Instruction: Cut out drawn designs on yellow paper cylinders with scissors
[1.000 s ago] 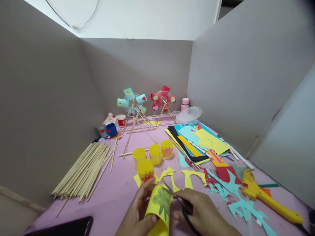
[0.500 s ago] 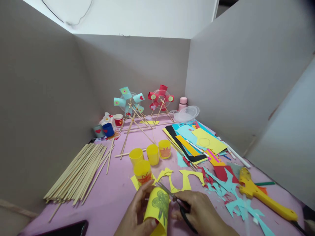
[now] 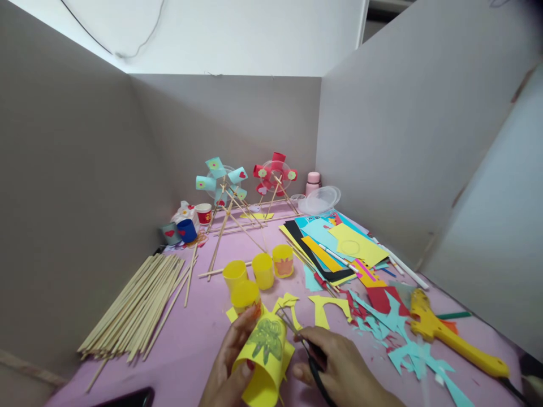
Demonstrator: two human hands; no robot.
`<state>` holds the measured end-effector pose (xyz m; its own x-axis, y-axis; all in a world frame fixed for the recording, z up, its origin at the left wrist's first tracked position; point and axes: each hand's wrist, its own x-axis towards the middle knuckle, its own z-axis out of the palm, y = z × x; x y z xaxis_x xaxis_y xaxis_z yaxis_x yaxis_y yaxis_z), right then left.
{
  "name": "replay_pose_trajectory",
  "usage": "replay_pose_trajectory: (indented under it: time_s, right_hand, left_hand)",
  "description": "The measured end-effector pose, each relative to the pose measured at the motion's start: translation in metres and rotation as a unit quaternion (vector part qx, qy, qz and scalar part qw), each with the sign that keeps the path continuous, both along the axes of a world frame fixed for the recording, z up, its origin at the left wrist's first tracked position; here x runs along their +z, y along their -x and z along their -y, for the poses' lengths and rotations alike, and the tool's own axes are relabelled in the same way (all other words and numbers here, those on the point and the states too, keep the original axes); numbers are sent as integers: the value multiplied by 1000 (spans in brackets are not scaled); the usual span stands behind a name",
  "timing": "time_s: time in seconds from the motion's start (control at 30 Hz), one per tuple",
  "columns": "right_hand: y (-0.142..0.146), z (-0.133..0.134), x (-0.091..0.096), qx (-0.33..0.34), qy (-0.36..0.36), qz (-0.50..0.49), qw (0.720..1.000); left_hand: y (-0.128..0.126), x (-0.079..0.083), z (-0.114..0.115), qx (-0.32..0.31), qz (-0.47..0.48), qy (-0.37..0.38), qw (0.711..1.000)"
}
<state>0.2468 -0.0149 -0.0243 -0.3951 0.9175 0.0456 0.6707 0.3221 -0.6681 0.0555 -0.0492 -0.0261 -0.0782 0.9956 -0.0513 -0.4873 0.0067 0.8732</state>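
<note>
In my left hand [image 3: 232, 353] is a yellow paper tube [image 3: 262, 362] with a green drawing on its side, its near end facing me. My right hand [image 3: 335, 362] grips black-handled scissors [image 3: 316, 367], whose blades lie close along the tube's right side. Whether the blades touch the paper, I cannot tell. Just beyond stand several yellow paper tubes [image 3: 263, 271], two of them showing orange drawings. Yellow paper offcuts [image 3: 326, 308] lie past the scissors.
Wooden sticks [image 3: 136, 305] are heaped at left, near a dark phone [image 3: 127, 398]. A yellow glue gun [image 3: 458, 339] and blue paper scraps [image 3: 407, 333] lie at right. Behind are coloured sheets [image 3: 360, 243], a blue paper wheel [image 3: 223, 181] and a red paper wheel [image 3: 275, 172].
My left hand has turned the tube, so its near end swings left and opens more toward me. The scissors stay in my right hand, almost in the same place.
</note>
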Motion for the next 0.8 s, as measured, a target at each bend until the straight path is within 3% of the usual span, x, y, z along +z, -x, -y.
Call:
replay_pose_trajectory:
  time_s: [0.6, 0.8]
  right_hand:
    - [-3, 0, -4, 7, -34, -15, 999]
    - [-5, -3, -8, -8, 25, -69, 997]
  left_hand:
    - [-7, -4, -2, -23, 0, 3, 1000]
    - [-8, -3, -3, -16, 22, 17, 999]
